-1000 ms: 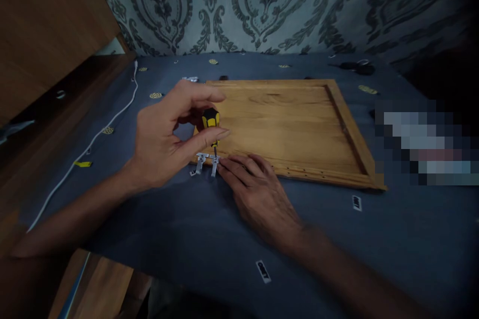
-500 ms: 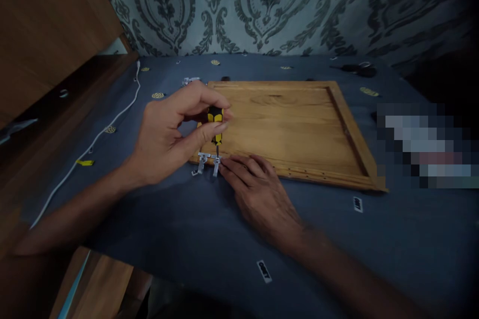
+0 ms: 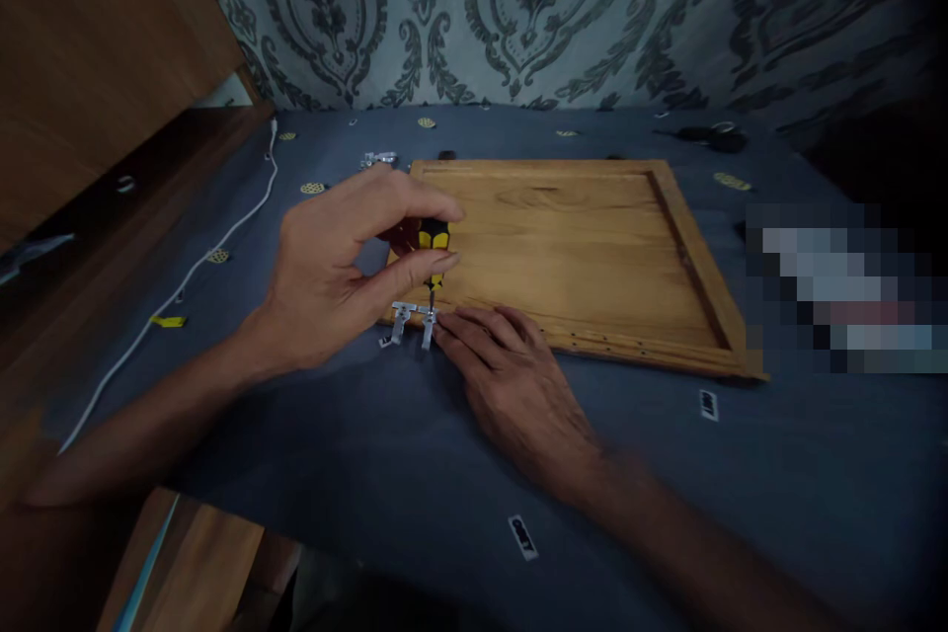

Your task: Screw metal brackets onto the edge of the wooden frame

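Observation:
My left hand (image 3: pixel 337 267) pinches a short yellow and black screwdriver (image 3: pixel 435 239) by its handle. The screwdriver stands upright, its tip down on the right arm of a silver metal hinge (image 3: pixel 404 318). That hinge sits over the near left edge of a wooden framed panel (image 3: pixel 570 237) lying flat. Just to the right of the hinge, my right hand (image 3: pixel 511 375) rests palm down with outstretched fingers on the panel's near edge, fingertips close to the metal. The screw under the tip is too small to make out.
Behind the panel's far left corner lies another metal hinge (image 3: pixel 379 159). A white cable (image 3: pixel 244 217) runs along the left beside wooden furniture (image 3: pixel 111 49). A dark tool (image 3: pixel 711 135) lies at the back right. The blue cloth (image 3: pixel 370 474) carries small printed labels.
The fingers of my left hand have shifted around the screwdriver's handle, the index finger reaching slightly farther right. My right hand and the panel stay in place.

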{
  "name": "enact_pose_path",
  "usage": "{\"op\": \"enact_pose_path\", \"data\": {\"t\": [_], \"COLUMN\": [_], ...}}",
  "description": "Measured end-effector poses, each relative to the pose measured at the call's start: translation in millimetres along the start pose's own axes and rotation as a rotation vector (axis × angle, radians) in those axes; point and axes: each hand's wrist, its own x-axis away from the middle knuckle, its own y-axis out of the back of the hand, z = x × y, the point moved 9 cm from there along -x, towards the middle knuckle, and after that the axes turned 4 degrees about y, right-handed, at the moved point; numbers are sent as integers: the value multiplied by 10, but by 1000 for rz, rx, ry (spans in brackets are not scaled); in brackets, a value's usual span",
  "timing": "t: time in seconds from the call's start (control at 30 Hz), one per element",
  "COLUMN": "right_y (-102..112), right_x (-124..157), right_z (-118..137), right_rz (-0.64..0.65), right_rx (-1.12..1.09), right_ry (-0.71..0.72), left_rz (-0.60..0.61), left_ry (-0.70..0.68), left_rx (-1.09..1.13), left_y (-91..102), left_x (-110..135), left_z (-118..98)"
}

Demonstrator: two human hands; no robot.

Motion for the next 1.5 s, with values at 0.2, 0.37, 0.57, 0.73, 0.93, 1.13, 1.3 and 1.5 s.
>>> {"op": "enact_pose_path", "data": {"t": [0.2,0.37,0.57,0.73,0.93,1.13,1.3,1.5], "right_y": [-4,4,-4,-3,14,20,4,14], "right_x": [-2,10,8,-4,-8,-11,-3,-1], "right_z": [-8,2,1,-3,-4,8,1,-2], "right_rz": [17,-5,-5,16,13,-9,-6,-10], "right_rx": [-15,-7,6,-10,-11,14,7,14], "right_ry": [-11,9,0,-5,-6,9,2,-4], "left_rz": [1,26,11,3,0,20,35,30], "left_ry": [128,144,42,48,80,-31,-39,-48], "left_rx": [20,42,6,-57,-49,-41,-17,-30], "left_y": [40,23,-8,18,40,51,31,6], "left_x": [9,2,6,3,7,-20,-26,-13], "left_z": [95,110,5,-4,45,-23,-18,-17]}}
